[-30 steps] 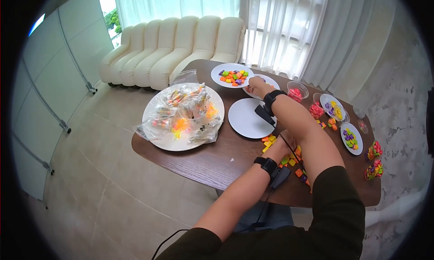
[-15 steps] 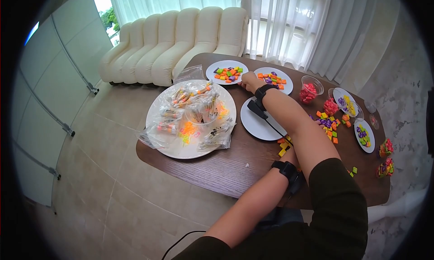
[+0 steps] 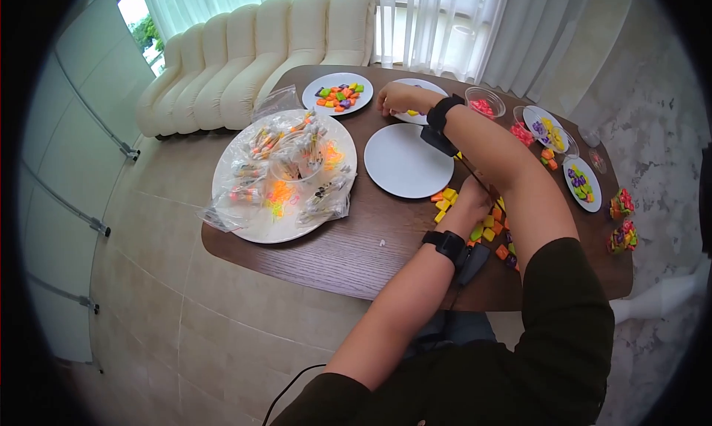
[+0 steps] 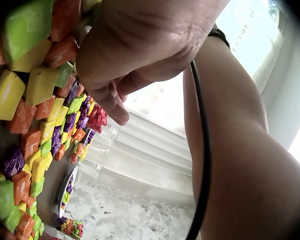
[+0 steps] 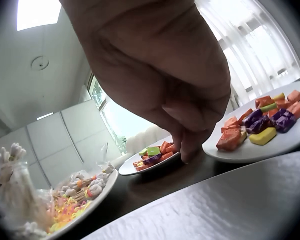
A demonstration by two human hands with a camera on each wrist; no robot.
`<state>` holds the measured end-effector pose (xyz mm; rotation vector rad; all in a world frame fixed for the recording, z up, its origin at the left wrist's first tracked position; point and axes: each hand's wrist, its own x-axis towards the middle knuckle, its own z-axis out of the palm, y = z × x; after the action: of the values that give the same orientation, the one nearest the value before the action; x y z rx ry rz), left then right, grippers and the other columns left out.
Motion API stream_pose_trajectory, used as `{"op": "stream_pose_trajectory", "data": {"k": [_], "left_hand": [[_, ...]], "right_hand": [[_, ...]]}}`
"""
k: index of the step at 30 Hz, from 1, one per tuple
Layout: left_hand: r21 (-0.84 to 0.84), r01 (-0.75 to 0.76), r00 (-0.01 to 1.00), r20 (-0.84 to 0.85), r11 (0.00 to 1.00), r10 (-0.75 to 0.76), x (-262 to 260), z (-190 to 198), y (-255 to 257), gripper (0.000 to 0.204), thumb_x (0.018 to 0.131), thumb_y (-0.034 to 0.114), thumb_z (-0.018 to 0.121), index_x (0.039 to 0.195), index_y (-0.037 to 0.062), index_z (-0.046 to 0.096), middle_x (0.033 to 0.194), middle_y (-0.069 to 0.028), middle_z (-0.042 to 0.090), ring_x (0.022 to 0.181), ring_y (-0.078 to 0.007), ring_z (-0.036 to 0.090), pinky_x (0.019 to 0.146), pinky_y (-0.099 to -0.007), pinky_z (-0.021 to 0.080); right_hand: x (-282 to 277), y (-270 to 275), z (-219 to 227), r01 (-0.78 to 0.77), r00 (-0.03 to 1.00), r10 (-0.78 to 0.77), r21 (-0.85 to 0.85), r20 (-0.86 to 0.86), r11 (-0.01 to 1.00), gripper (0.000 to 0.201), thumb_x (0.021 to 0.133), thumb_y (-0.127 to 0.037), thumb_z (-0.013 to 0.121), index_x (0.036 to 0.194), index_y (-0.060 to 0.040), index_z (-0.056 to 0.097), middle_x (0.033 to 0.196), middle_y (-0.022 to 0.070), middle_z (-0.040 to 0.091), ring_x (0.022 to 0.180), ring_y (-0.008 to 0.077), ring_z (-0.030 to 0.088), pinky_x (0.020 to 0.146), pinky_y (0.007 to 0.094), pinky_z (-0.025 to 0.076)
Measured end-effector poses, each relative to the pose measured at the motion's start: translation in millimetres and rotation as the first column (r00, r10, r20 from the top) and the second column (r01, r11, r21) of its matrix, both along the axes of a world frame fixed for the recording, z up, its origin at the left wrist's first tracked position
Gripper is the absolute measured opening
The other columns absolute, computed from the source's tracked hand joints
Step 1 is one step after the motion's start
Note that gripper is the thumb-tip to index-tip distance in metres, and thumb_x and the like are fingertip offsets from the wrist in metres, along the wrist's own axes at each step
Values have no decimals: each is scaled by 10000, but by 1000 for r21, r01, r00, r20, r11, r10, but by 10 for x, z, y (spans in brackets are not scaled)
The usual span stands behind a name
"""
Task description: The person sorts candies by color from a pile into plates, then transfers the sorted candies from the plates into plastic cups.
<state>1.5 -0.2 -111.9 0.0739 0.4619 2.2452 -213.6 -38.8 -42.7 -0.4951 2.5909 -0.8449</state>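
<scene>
My right hand [image 3: 404, 97] hovers between two white plates of wrapped candies, its fingers curled inward and the fingertips together in the right wrist view. No candy shows in its grasp. The back left plate [image 3: 310, 94] bears orange, green, yellow and purple candies; the plate beside it [image 5: 225, 156] is partly covered by my hand in the head view. My left hand [image 3: 473, 197] is low at a pile of wrapped candies [image 4: 41, 85], fingers loosely bent with nothing visible between them. In front of my right hand lies a bare white plate [image 3: 408, 159].
A large white platter [image 3: 245, 229] with bagged cotton-tipped sticks and coloured bands stands at the left. Further right are clear cups of red candies [image 3: 486, 103], two smaller candy plates [image 3: 586, 192] and filled cups [image 3: 621, 237] by the table edge. A cream sofa [image 3: 245, 63] stands behind.
My right hand has moved left off the second plate into the gap between the two plates. The left hand, behind my right forearm half a second ago, shows again at the pile. The head view has shifted.
</scene>
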Motion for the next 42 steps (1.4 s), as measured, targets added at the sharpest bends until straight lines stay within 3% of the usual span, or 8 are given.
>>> {"op": "stream_pose_trajectory", "data": {"k": [4, 15, 24, 29, 35, 36, 39, 42], "left_hand": [[-170, -102, 988, -136, 980, 79, 123, 224, -60, 194, 922, 111, 438, 1082, 44, 522, 980, -56, 600, 843, -146, 594, 747, -276, 505], [-288, -2, 948, -305, 958, -90, 238, 365, -130, 218, 916, 61, 449, 1130, 34, 482, 1093, -79, 563, 950, -154, 585, 845, -280, 508], [-539, 33, 762, -531, 842, -370, 335, 552, -228, 299, 934, 82, 418, 1222, 20, 464, 1132, -96, 562, 1002, -169, 576, 821, -252, 495], [-656, -166, 657, -630, 737, -413, 190, 544, -363, 270, 917, 140, 484, 1160, 32, 533, 1051, -63, 590, 903, -136, 569, 767, -261, 466], [-625, -716, 418, -742, 313, -524, -36, 426, -707, 369, 839, 234, 612, 1152, 53, 540, 1042, -79, 588, 950, -193, 561, 830, -323, 450], [-494, -864, 310, -675, 99, -669, 36, 488, -747, 464, 754, 256, 695, 1163, 90, 552, 1089, -160, 565, 1065, -291, 520, 882, -404, 440], [-606, -784, 459, -416, -138, -785, 176, 586, -753, 526, 697, 348, 737, 1153, 158, 556, 1210, -171, 485, 1144, -336, 441, 943, -433, 393], [-611, -765, 469, -314, -203, -826, 217, 650, -724, 577, 644, 369, 774, 1139, 162, 561, 1226, -171, 458, 1170, -352, 411, 961, -433, 382]], "right_hand": [[232, 171, 59, -305, 916, 392, 487, -83, 818, 248, 798, -98, 576, 1032, -33, 624, 956, 86, 660, 877, 212, 613, 763, 315, 466], [616, 501, 479, -256, 952, 288, 255, -99, 932, 264, 830, -206, 587, 1049, -59, 606, 883, 73, 630, 797, 184, 579, 714, 319, 449], [1932, 1931, 1004, 211, 783, -281, -187, -555, 959, 274, 903, -258, 475, 1034, -21, 517, 839, 81, 565, 753, 168, 528, 651, 315, 443], [2688, 2626, 854, 461, 733, -635, -508, -245, 728, 307, 918, -285, 452, 1076, -30, 518, 768, 10, 540, 590, 60, 462, 485, 209, 372], [3208, 3203, 371, 562, 733, -670, -660, 118, 498, 275, 915, -269, 459, 1063, -49, 529, 723, -37, 525, 547, 27, 446, 442, 179, 336], [3226, 3303, 231, 568, 741, -654, -661, 151, 491, 250, 918, -256, 451, 1034, -48, 530, 723, -26, 532, 548, 33, 460, 433, 189, 344], [3328, 3356, 74, 601, 745, -635, -618, 204, 507, 227, 923, -252, 449, 1010, -59, 529, 743, -18, 542, 577, 41, 480, 436, 195, 359], [3276, 3364, -111, 620, 745, -606, -625, 279, 474, 216, 924, -260, 456, 1007, -72, 522, 768, -21, 540, 610, 45, 486, 460, 193, 372]]}}
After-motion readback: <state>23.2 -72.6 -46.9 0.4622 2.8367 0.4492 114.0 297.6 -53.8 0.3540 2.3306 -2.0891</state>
